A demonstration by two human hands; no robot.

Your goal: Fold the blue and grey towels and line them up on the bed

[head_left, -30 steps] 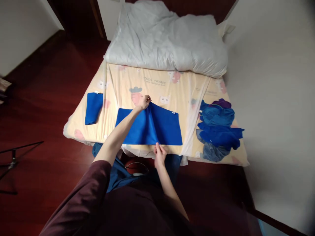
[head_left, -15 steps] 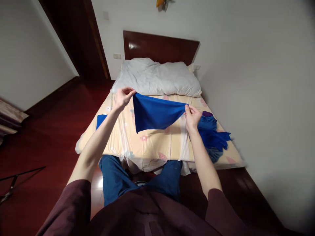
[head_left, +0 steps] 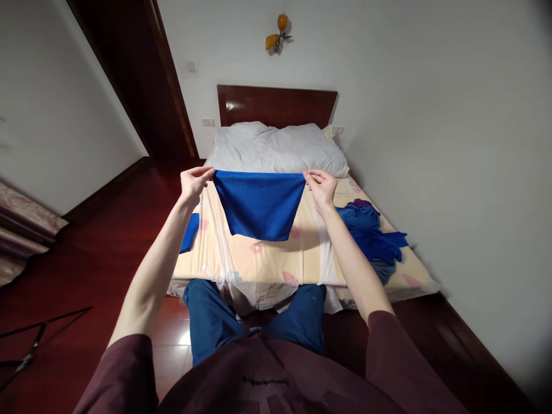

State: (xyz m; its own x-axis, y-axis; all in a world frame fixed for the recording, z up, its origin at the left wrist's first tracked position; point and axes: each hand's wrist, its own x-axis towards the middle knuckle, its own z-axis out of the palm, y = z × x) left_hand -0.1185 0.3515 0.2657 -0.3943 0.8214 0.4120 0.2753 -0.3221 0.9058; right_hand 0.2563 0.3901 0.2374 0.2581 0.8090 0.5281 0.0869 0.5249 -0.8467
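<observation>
The left forearm (head_left: 154, 267) hides part of the folded cloth (head_left: 191, 231); the right forearm (head_left: 356, 261) covers an edge of the clothes pile (head_left: 382, 244). The hanging cloth (head_left: 260, 204) blocks some of the bed (head_left: 276, 261). The view's left edge cuts off the curtain (head_left: 26, 224) and stand (head_left: 38, 338).

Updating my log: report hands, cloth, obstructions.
Left hand, right hand pinching blue cloth at upper corners. It hangs above bed. Clothes pile right, not blocking.

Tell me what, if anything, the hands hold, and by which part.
A blue cloth, pinched at its two upper corners: left hand on one, right hand on the other.
</observation>
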